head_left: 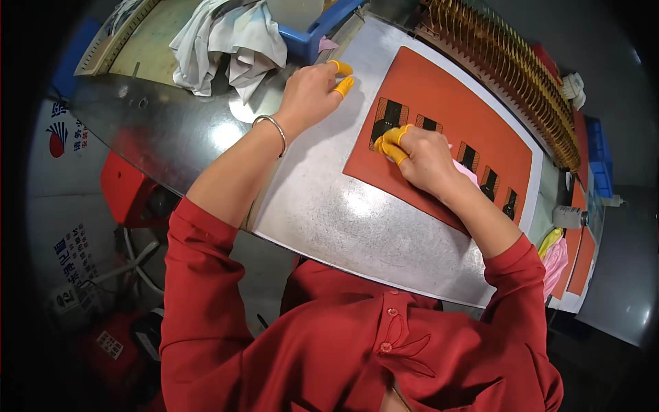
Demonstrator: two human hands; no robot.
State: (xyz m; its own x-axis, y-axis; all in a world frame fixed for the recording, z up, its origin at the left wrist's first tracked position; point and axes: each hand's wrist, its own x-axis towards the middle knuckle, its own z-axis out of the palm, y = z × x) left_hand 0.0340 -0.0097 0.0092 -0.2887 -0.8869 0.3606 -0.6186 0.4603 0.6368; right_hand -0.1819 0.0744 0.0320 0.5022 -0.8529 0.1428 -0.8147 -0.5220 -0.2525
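Note:
My left hand (310, 97), with yellow finger cots on two fingertips, hovers by the upper left edge of the pale work board (384, 226). Those two fingertips stand apart, and nothing shows between them. My right hand (429, 161), also in yellow finger cots, is bent over an orange-red mat (467, 103), its fingertips together at a flat dark piece with a mesh-patterned border (391, 113). A pink cloth (467, 172) pokes out from under that hand's palm. Several similar dark pieces, among them one at the mat's right end (509, 204), form a row.
A rack of closely spaced yellow-brown plates (511, 72) runs along the far right. White cloths (233, 41) lie beside a blue bin (309, 34) at the back left. On the right are a bottle (568, 217) and a pink cloth bundle (556, 264). A red stool (134, 189) stands lower left.

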